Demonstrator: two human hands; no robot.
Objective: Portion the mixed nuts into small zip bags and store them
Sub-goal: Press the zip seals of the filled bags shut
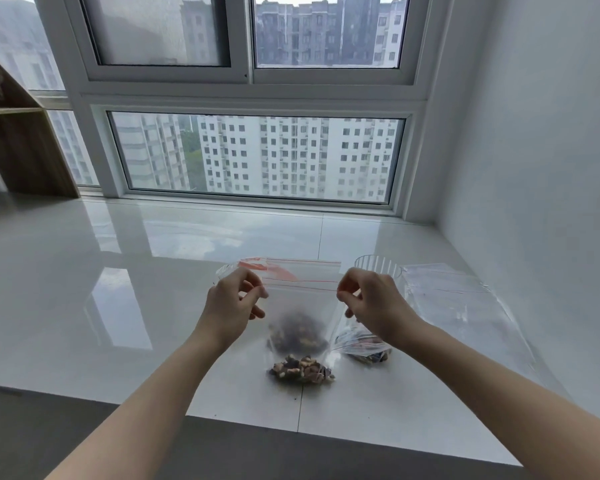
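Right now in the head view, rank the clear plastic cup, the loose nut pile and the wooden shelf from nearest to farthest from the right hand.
1. Clear plastic cup: just behind the right hand.
2. Loose nut pile: on the counter, below and left.
3. Wooden shelf: far left, by the window.

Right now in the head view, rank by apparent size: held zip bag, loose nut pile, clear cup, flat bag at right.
1. flat bag, though its clear edges are hard to trace
2. held zip bag
3. loose nut pile and clear cup: similar, and the cup is partly hidden
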